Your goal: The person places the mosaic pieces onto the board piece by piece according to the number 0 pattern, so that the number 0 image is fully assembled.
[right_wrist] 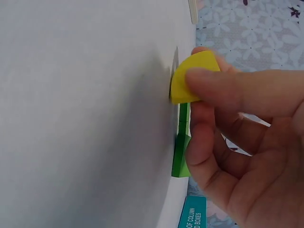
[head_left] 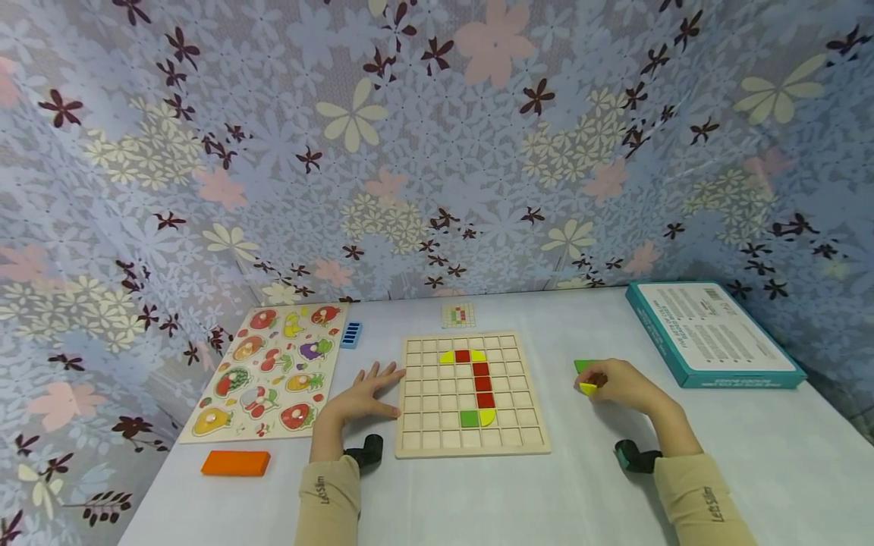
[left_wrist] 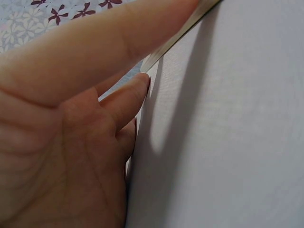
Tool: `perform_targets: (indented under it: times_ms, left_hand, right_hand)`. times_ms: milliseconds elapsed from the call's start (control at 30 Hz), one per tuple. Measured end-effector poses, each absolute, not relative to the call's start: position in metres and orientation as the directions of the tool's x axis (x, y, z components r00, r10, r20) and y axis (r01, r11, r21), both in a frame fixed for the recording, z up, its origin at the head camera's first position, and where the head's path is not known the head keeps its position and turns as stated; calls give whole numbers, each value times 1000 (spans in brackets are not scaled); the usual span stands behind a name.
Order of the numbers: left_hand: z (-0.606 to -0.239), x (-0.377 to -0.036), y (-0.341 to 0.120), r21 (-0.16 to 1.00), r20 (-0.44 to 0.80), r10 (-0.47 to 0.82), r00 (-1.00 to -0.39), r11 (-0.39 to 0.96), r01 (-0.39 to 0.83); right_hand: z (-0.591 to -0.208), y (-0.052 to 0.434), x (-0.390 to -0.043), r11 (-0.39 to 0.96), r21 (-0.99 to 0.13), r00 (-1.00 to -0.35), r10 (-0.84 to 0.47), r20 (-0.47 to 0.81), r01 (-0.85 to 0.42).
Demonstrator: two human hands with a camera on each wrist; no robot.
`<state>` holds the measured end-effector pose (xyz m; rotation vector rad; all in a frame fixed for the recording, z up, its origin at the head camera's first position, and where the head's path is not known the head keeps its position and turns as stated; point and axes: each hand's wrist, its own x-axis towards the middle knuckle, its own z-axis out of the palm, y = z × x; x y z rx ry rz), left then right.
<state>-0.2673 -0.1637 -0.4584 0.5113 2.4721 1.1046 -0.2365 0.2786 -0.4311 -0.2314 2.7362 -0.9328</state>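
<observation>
A wooden grid board (head_left: 437, 440) lies mid-table with several red, yellow and green pieces in its cells. Among them are a column of red squares (head_left: 483, 384) and a green square (head_left: 469, 418). My left hand (head_left: 358, 398) rests at the board's left edge, fingers spread, thumb touching the side. To the right of the board, my right hand (head_left: 617, 385) pinches a yellow quarter-round block (right_wrist: 194, 78) between thumb and fingers, just above the table. Green blocks (right_wrist: 181, 154) lie right behind that hand, partly hidden by it.
A small pattern card (head_left: 458, 315) lies behind the board. At left are a fruit puzzle board (head_left: 273, 371), a blue piece (head_left: 351, 334) and an orange block (head_left: 235, 463). A teal and white box (head_left: 724, 334) sits at the right. A flowered cloth (head_left: 437, 152) hangs behind the table.
</observation>
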Motion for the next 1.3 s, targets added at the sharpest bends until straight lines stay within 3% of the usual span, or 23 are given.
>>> perform_targets:
  times_ms: [400, 1300]
  left_hand:
    - [-460, -267, -163, 761, -190, 465, -865, 626, 170]
    - [-462, -267, -164, 770, -189, 461, -867, 617, 161]
  right_hand:
    - [-428, 267, -243, 781, -622, -958, -216, -191, -52]
    - [-419, 204, -259, 669, -716, -929, -361, -80, -199]
